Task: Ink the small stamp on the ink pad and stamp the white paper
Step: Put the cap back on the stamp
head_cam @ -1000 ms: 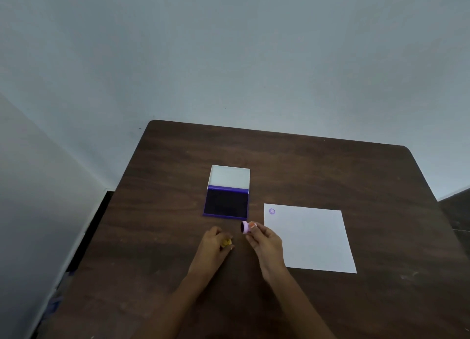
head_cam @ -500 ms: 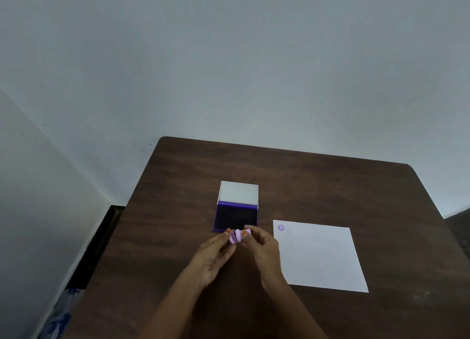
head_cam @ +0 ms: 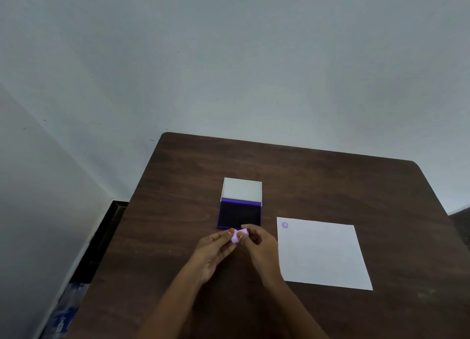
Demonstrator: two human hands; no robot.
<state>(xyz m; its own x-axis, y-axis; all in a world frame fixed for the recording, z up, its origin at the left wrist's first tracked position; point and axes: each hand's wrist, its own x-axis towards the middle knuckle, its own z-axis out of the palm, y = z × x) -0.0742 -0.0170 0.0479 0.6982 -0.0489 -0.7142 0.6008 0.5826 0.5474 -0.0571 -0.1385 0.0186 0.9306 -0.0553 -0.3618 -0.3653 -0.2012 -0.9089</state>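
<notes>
Dark brown wood-grain table (head_cam: 330, 186), filling the lower frame against a pale grey wall (head_cam: 229, 59). White paper (head_cam: 323, 254) lying flat on the right half of the table, bearing one small round purple stamp mark (head_cam: 285, 224) at its far left corner; too small to read. Purple ink pad (head_cam: 240, 214) just left of the paper, lid (head_cam: 242, 189) swung open away from the camera, white inside, dark inked face showing; no label legible. Left hand (head_cam: 216, 249) and right hand (head_cam: 262, 247) meeting just in front of the pad's near edge, above the table. Fingers of both curled in, fingertips pinched together on the small stamp (head_cam: 238, 235), a pale lilac piece held between them, partly hidden by thumbs and orange-painted nails. Unclear whether stamp touches the pad's rim. Blurred blue-and-white item (head_cam: 63, 313) on the floor at lower left, unreadable.
</notes>
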